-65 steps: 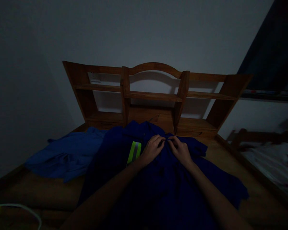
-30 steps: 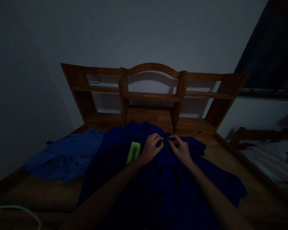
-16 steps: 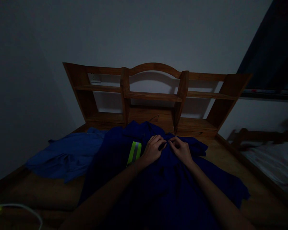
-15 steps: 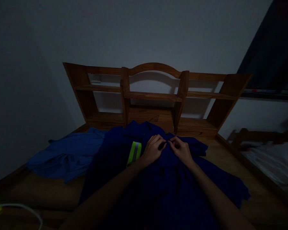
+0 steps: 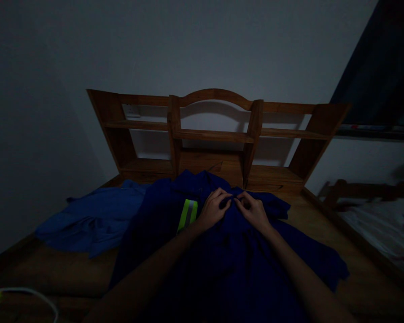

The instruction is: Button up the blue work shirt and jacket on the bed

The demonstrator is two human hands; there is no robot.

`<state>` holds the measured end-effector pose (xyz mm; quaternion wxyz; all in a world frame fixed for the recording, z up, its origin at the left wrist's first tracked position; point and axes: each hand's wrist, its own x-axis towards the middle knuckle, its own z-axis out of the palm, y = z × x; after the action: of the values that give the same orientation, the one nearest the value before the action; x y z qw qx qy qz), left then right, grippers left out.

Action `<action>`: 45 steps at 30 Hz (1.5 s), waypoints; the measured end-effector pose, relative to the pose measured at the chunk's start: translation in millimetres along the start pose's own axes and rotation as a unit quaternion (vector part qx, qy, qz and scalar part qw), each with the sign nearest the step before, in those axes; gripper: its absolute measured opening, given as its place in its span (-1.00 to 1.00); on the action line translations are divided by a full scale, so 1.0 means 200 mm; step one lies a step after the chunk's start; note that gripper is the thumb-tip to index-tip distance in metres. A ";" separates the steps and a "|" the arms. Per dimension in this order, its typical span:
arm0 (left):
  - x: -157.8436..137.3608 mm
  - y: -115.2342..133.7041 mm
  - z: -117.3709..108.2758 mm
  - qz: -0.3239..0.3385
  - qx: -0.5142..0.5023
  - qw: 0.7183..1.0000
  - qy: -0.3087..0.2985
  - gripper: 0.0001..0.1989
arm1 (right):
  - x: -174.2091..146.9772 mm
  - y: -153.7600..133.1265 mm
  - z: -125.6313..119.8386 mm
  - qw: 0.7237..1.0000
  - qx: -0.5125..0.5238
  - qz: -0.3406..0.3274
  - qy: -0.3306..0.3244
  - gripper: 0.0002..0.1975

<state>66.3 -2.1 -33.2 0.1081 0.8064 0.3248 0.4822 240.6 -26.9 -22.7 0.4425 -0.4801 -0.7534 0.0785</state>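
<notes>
A dark blue work jacket [image 5: 235,251] lies spread over the wooden desk, its collar toward the shelf. A yellow-green reflective strip with a grey middle [image 5: 187,214] shows on it, left of my hands. My left hand [image 5: 215,210] pinches the jacket's front edge near the collar, thumb and fingers bent together. Close beside it, my right hand [image 5: 253,210] pinches the same front from the other side. The fingertips of both hands nearly meet. Whether a button or other fastener sits between them is too dark to tell.
A lighter blue garment [image 5: 97,220] lies crumpled on the left of the desk [image 5: 309,213]. Behind stands a wooden shelf unit [image 5: 215,134] against the wall. A white cable [image 5: 30,290] curves at the lower left. Pale bedding [image 5: 384,224] is at the right.
The fingers of my left hand have shifted slightly at the jacket's front. Both hands stay pinched at the same spot, and the view has moved a little.
</notes>
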 end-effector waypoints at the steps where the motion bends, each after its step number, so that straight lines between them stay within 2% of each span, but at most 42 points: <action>1: 0.00 0.00 0.00 0.000 0.000 1.000 0.001 -0.80 | 0.00 0.00 0.00 1.000 0.000 0.002 0.000 -0.78; 17: 0.01 0.00 0.00 -0.033 -0.026 0.998 0.037 -0.85 | 0.00 -0.01 0.00 1.000 -0.014 0.002 0.002 -0.76; 21: 0.02 -0.02 0.01 -0.078 -0.051 0.994 0.062 -0.84 | 0.00 -0.04 -0.01 1.000 -0.019 -0.009 -0.004 -0.72; 25: 0.02 -0.12 0.03 -0.167 -0.103 0.974 0.111 -0.84 | 0.00 -0.08 -0.05 0.998 -0.044 -0.034 -0.004 -0.73; 27: 0.02 -0.17 0.04 -0.215 -0.140 0.957 0.135 -0.83 | 0.00 -0.08 -0.10 0.997 -0.065 -0.043 0.021 -0.74; 29: 0.03 -0.22 0.05 -0.248 -0.174 0.940 0.159 -0.84 | 0.01 -0.07 -0.17 0.992 -0.088 -0.032 0.079 -0.76; 31: 0.03 -0.24 0.05 -0.263 -0.197 0.927 0.180 -0.86 | 0.02 -0.04 -0.24 0.985 -0.098 0.000 0.142 -0.74; 33: 0.03 -0.25 0.05 -0.265 -0.200 0.923 0.193 -0.86 | 0.03 0.01 -0.28 0.981 -0.086 0.038 0.168 -0.67; 35: 0.03 -0.24 0.05 -0.263 -0.191 0.925 0.195 -0.86 | 0.04 0.06 -0.29 0.982 -0.069 0.080 0.158 -0.59; 38: 0.03 -0.22 0.05 -0.257 -0.175 0.931 0.191 -0.86 | 0.06 0.10 -0.25 0.985 -0.049 0.128 0.100 -0.52; 42: 0.02 -0.17 0.03 -0.227 -0.122 0.947 0.192 -0.83 | 0.06 0.09 -0.18 0.993 0.015 0.112 -0.015 -0.53; 45: 0.03 -0.10 -0.01 -0.165 -0.044 0.965 0.199 -0.81 | 0.06 0.06 -0.16 0.992 0.061 0.113 -0.019 -0.56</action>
<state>58.1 16.0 -38.3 0.1546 0.6238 0.4463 0.6228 270.5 -20.7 -3.6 0.4448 -0.5322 -0.6967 0.1833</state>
